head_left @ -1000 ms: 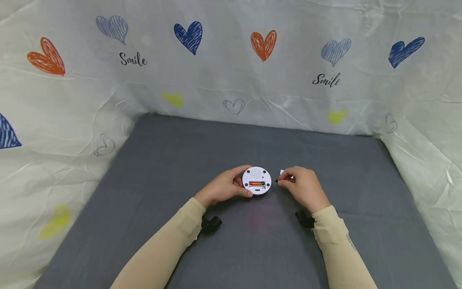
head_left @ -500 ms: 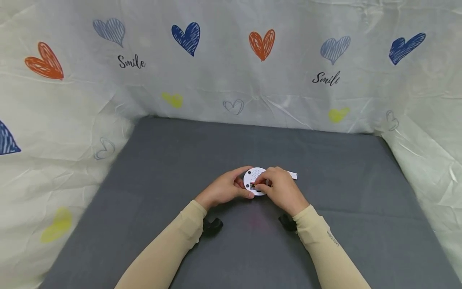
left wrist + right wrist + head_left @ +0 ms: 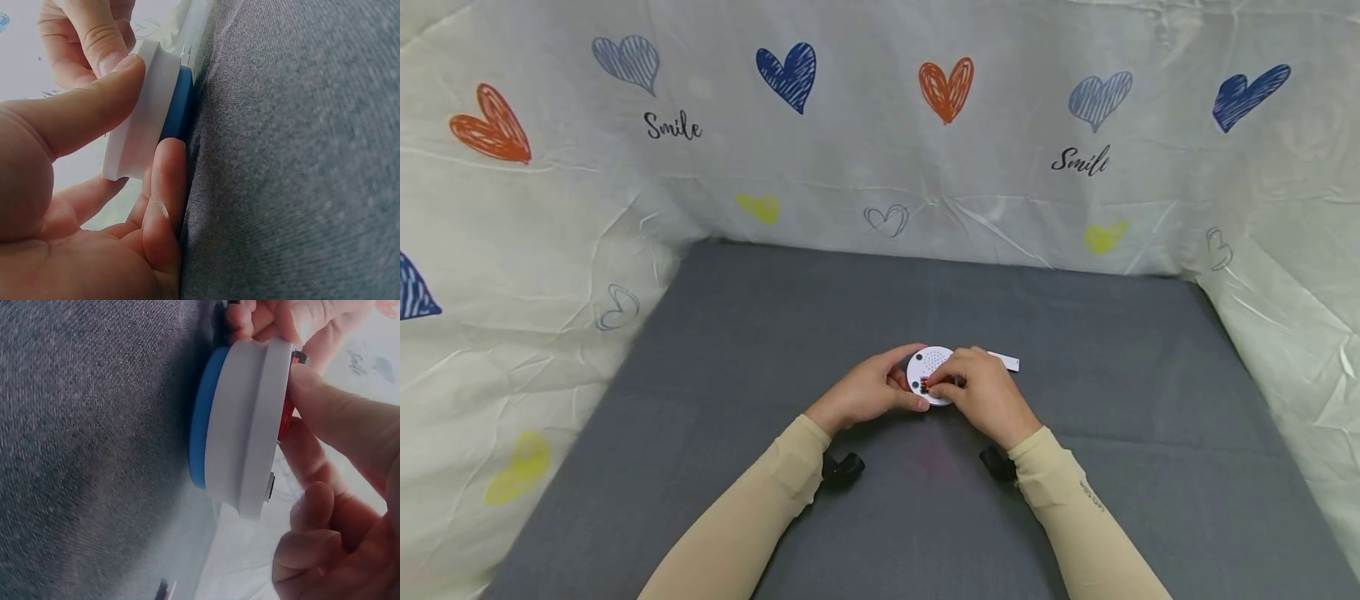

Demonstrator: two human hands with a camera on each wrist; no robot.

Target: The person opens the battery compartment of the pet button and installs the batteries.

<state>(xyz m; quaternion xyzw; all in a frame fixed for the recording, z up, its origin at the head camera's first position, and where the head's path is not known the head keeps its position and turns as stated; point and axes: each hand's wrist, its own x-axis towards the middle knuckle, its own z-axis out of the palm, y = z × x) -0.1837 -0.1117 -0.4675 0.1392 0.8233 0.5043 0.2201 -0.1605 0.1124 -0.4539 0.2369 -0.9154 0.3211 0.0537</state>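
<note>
Left hand (image 3: 868, 387) is flanking the device (image 3: 929, 361) at nine o'clock, right hand (image 3: 991, 393) at three! Strip (image 3: 1008, 362) is lying at right hand's one.

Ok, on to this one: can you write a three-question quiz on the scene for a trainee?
1. Multiple choice: what is at the fingertips of the right hand? A, a coin; B, a battery; C, a screwdriver.
2. True or false: the white strip lies to the left of the left hand.
3. Fill in the blank: the side of the white round device that faces the grey cloth is coloured ____.

Key:
1. B.
2. False; it shows beyond the right hand, to the right of the device.
3. Blue, as both wrist views show.
</note>
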